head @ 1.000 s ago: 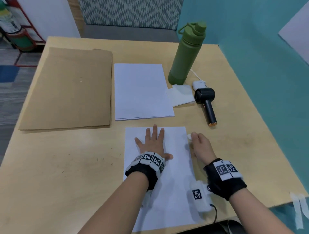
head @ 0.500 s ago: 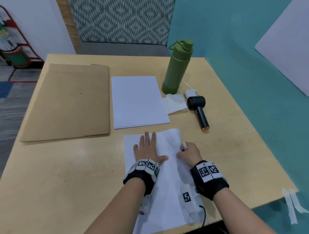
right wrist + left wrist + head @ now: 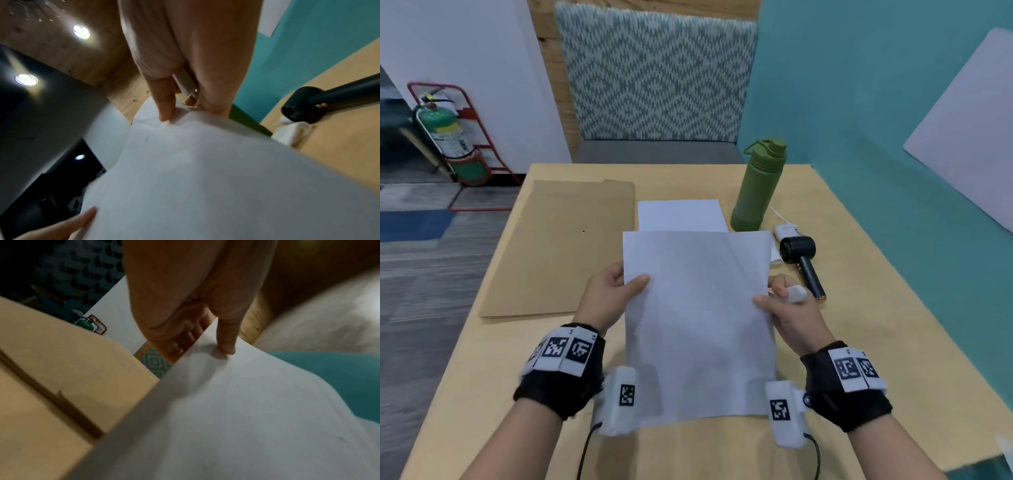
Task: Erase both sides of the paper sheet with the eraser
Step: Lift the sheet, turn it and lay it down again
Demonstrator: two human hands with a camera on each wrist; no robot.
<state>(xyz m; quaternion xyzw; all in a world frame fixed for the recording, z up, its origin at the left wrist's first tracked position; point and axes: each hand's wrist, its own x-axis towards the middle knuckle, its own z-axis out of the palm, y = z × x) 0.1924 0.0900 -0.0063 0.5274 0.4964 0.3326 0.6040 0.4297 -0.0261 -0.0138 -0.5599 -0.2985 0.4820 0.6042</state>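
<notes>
A: Head view?
B: A thin, matte white paper sheet is lifted at frame centre. The left hand pinches its left edge; the right hand pinches the right edge and holds the small white eraser.
A: Wrist views?
B: Left: the thumb presses on the sheet. Right: fingers pinch creased paper, upper centre.

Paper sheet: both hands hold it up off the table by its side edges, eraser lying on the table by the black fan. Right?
Not quite. The eraser is not on the table; the head view shows it in the right hand, which also pinches the paper sheet. The left hand holds the other edge, as you said.
</notes>
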